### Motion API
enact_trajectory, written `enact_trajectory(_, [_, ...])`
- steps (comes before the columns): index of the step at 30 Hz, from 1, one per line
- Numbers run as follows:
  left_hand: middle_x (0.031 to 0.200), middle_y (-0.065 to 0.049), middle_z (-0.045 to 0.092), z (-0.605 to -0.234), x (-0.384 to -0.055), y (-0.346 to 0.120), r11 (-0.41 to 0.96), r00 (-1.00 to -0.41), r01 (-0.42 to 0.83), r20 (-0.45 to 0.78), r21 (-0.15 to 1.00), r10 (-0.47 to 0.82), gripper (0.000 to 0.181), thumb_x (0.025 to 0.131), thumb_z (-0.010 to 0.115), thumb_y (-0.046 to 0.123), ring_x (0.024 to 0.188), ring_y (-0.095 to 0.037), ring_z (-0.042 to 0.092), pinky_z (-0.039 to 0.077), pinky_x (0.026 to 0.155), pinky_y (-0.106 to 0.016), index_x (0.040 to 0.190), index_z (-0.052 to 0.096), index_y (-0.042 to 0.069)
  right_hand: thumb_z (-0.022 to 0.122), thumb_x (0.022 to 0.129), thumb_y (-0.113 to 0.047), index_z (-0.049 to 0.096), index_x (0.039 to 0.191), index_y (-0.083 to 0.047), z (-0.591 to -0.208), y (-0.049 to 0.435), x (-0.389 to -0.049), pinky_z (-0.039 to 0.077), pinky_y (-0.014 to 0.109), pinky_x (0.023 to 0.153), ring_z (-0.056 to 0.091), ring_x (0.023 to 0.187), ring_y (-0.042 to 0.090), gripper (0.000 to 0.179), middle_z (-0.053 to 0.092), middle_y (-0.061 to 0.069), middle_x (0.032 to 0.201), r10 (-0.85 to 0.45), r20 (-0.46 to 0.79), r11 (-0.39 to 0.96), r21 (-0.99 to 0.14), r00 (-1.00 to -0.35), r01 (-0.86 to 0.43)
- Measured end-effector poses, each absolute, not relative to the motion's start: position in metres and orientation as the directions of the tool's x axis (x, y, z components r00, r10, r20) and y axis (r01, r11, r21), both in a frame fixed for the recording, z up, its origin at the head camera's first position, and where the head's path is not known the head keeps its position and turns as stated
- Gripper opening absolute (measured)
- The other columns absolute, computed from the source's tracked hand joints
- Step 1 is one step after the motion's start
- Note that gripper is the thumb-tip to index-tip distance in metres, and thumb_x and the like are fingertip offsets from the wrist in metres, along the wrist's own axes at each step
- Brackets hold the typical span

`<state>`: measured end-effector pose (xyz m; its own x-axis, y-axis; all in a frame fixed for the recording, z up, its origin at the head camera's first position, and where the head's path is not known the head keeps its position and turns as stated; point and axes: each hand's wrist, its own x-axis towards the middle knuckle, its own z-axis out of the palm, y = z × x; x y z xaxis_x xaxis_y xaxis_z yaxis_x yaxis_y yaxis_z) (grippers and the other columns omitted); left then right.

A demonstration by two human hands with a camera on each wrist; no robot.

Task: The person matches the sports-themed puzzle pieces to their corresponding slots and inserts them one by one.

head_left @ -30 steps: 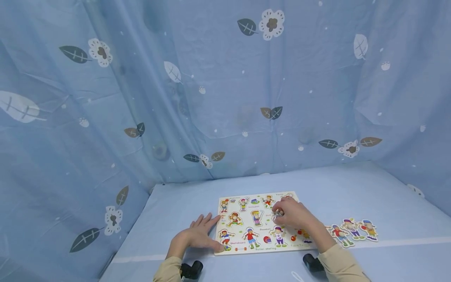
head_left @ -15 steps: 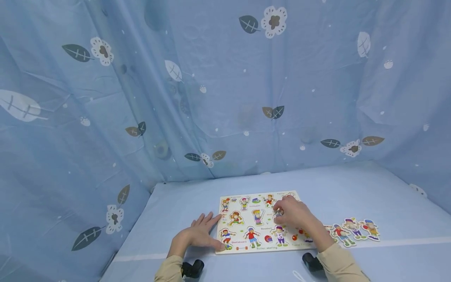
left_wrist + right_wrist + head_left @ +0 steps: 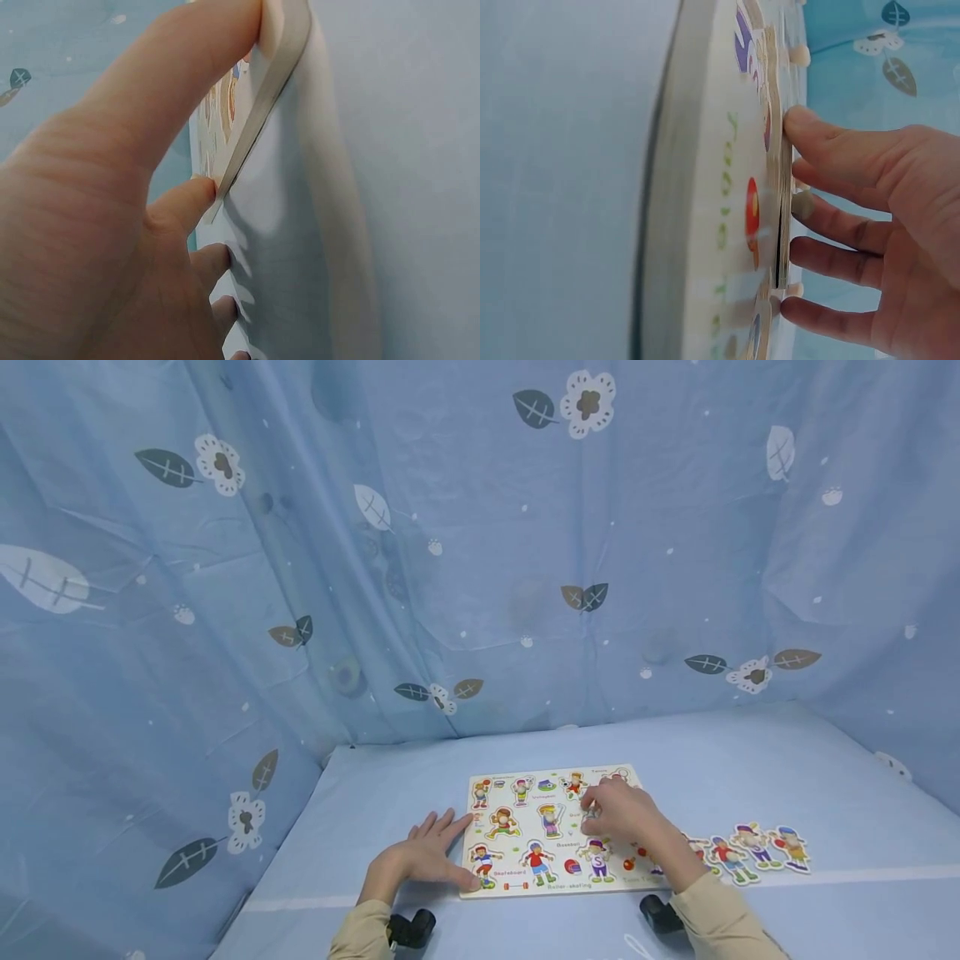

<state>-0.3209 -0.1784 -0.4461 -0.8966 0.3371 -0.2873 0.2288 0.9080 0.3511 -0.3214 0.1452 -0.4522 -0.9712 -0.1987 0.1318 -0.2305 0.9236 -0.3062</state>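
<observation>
A white wooden knob puzzle board [image 3: 528, 827] lies on the table, most of its surface covered with colourful figures of sporty children. My left hand [image 3: 423, 856] is spread at the board's left side. Its thumb [image 3: 202, 45] presses on the near left corner, and the index fingertip touches the left edge. Over the right part of the board, my right hand [image 3: 633, 810] pinches a thin wooden puzzle piece [image 3: 784, 247]. That piece sits slightly proud of the board in the right wrist view; the hand hides most of it in the head view.
Several loose figure pieces, among them one in a blue cap [image 3: 791, 849], lie on the table right of the board, beside the right forearm. A pale blue cloth covers the table [image 3: 375, 785]. Behind it hangs a blue flowered curtain [image 3: 480, 610].
The right hand stays over the same spot on the board, its fingers shifting only a little. The left hand has not moved; the head view has shifted slightly.
</observation>
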Motion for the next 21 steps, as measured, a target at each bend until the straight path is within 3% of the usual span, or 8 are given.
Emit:
enact_trajectory(8, [0.164, -0.012, 0.021, -0.4455, -0.3223, -0.1799, 0.911, -0.898, 0.229, -0.286, 0.344, 0.334, 0.107, 0.069, 0.076, 0.067, 0.151, -0.041, 0.012, 0.014, 0.120, -0.061, 0.156, 0.031, 0.024, 0.081, 0.080, -0.026, 0.073, 0.102, -0.017, -0.4497, 0.1424, -0.3213, 0.048, 0.044, 0.073, 0.050, 0.085, 0.017, 0.026, 0.063, -0.002, 0.093, -0.199, 0.121, 0.924, -0.307, -0.973, -0.227])
enact_trajectory(21, [0.164, -0.012, 0.020, -0.4468, -0.3209, -0.1790, 0.908, -0.897, 0.236, -0.283, 0.347, 0.341, 0.107, 0.069, 0.076, 0.066, 0.151, -0.041, 0.011, 0.013, 0.120, -0.061, 0.157, 0.030, 0.025, 0.078, 0.081, -0.015, 0.071, 0.110, -0.011, -0.4462, 0.1477, -0.3153, 0.044, 0.033, 0.065, 0.048, 0.076, 0.015, 0.030, 0.057, -0.002, 0.085, -0.230, 0.117, 0.890, -0.376, -0.966, -0.258])
